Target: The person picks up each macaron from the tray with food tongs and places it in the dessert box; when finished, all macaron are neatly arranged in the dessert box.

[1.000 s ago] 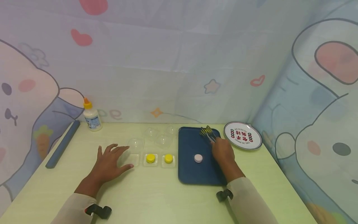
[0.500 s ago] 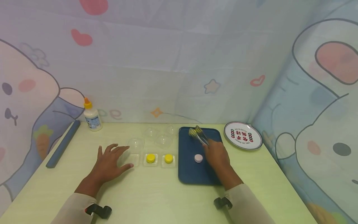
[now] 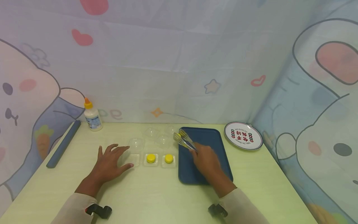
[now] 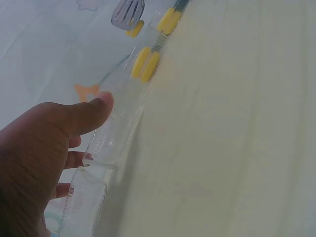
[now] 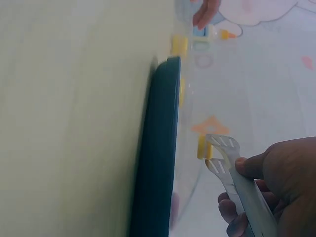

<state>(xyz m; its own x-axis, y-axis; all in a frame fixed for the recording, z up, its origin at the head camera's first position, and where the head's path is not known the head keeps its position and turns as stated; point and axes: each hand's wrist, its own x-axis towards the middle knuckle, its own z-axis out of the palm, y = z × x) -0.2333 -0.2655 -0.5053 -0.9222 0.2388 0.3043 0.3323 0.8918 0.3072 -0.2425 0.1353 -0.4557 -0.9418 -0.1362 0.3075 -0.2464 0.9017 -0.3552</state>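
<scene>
My right hand (image 3: 206, 159) grips metal tongs (image 3: 188, 144), whose slotted ends pinch a yellow macaron (image 5: 201, 147). In the head view the tongs reach over the left edge of the blue tray (image 3: 216, 137). A pink macaron (image 5: 174, 210) shows past the tray's edge in the right wrist view; my right hand hides it from the head camera. My left hand (image 3: 110, 164) lies with fingers and thumb spread beside a clear plastic box base (image 3: 135, 160). To its right, two yellow macarons (image 3: 151, 158) (image 3: 169, 158) sit in separate clear bases.
Several clear domed lids (image 3: 163, 140) stand behind the bases. A glue bottle (image 3: 93, 119) and a grey-blue roll (image 3: 63, 144) are at the left. A round plate (image 3: 242, 136) with red lettering lies at the back right. A printed curtain (image 3: 145, 77) rises behind the table.
My right hand has carried the tongs and yellow macaron leftward across the tray to its left edge, covering the pink macaron in the head view. My left hand has stayed still.
</scene>
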